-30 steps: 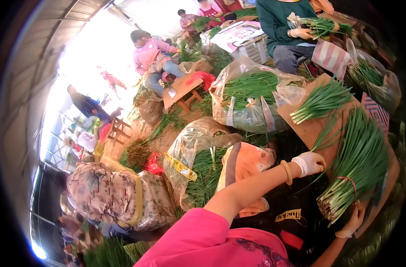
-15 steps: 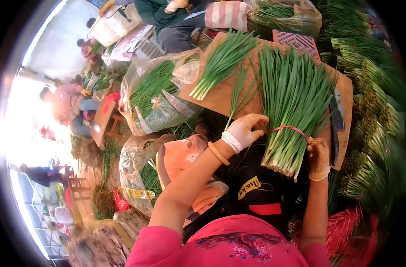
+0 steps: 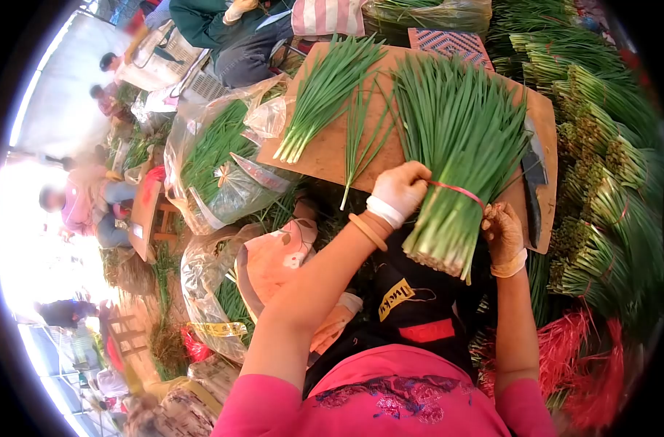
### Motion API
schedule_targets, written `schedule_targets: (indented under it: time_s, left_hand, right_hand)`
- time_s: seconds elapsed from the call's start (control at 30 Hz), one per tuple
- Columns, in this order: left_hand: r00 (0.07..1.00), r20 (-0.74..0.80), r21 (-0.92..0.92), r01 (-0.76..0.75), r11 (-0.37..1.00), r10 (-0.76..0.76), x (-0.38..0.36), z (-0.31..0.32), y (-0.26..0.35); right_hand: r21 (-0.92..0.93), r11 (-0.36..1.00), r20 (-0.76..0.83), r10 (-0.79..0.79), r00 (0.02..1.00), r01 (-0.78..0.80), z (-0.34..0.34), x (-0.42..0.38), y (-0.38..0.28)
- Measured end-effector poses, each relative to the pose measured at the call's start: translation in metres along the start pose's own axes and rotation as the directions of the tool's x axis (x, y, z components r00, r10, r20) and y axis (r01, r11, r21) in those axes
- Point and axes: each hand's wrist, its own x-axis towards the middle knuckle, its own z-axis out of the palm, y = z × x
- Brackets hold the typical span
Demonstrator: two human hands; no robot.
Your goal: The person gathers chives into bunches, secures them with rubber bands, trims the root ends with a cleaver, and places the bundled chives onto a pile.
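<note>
A thick bundle of garlic chives (image 3: 459, 138) lies on the wooden board (image 3: 325, 156), its pale cut ends overhanging the near edge towards my lap. A thin red tie (image 3: 457, 189) runs across the bundle above those ends. My left hand (image 3: 401, 191), in a thin glove, is closed at the tie's left end, against the stalks. At the right end, my gloved right hand (image 3: 504, 237) pinches the tie with bent fingers. A smaller bunch of chives (image 3: 325, 95) and a few loose stalks (image 3: 361, 135) lie on the board's left part.
A dark-handled knife (image 3: 534, 186) lies along the board's right edge. Plastic bags of chives (image 3: 219, 156) stand at left. Tied bundles (image 3: 601, 175) are stacked at right, above red strips (image 3: 576, 357). Other people (image 3: 92, 193) sit in the background; a co-worker's gloved hand (image 3: 239, 9) is at the top.
My left hand has closed in against the bundle at the tie; its fingers were more apart before. My right hand stays at the tie's other end. The whole view has shifted slightly.
</note>
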Motion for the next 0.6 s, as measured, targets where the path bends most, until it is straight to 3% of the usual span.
schedule_targets:
  time_s: [0.03, 0.1, 0.13, 0.23, 0.27, 0.3, 0.37, 0.5, 0.6]
  left_hand:
    - [0.978, 0.128, -0.396, 0.201, 0.896, -0.163, 0.007, 0.006, -0.032]
    - [0.877, 0.394, -0.562, 0.466, 0.683, -0.275, 0.007, -0.026, -0.026]
    - [0.880, 0.388, -0.503, 0.451, 0.738, -0.273, 0.003, -0.040, -0.017]
    - [0.944, 0.179, -0.459, 0.330, 0.825, -0.278, -0.013, -0.066, -0.010]
    - [0.898, 0.204, -0.376, 0.440, 0.815, -0.391, -0.021, -0.079, -0.002]
    - [0.890, 0.264, -0.445, 0.454, 0.772, -0.371, -0.031, -0.083, -0.010]
    - [0.824, 0.397, -0.331, 0.539, 0.775, -0.404, -0.050, -0.083, 0.007]
    - [0.781, 0.493, -0.330, 0.576, 0.748, -0.384, -0.065, -0.068, 0.036]
    - [0.803, 0.458, -0.215, 0.515, 0.830, -0.380, -0.062, -0.058, 0.037]
  right_hand:
    - [0.017, 1.000, 0.017, -0.017, 1.000, 0.017, 0.009, -0.002, -0.002]
    - [-0.046, 0.997, 0.054, -0.054, 0.997, 0.056, 0.025, -0.002, -0.007]
    - [-0.075, 0.994, 0.071, -0.071, 0.995, 0.077, 0.031, -0.002, -0.010]
    - [-0.074, 0.996, 0.119, -0.047, 0.992, 0.056, 0.045, -0.001, -0.020]
    - [-0.081, 0.995, 0.117, -0.044, 0.992, 0.053, 0.044, 0.001, -0.019]
    - [-0.052, 0.998, 0.138, -0.025, 0.990, 0.032, 0.040, 0.002, -0.019]
    - [-0.001, 1.000, 0.183, 0.016, 0.983, -0.016, 0.027, 0.007, -0.018]
    - [0.048, 0.998, 0.150, 0.020, 0.989, -0.027, 0.011, 0.007, -0.012]
    - [0.034, 0.999, 0.136, 0.013, 0.991, -0.018, 0.011, 0.004, -0.011]
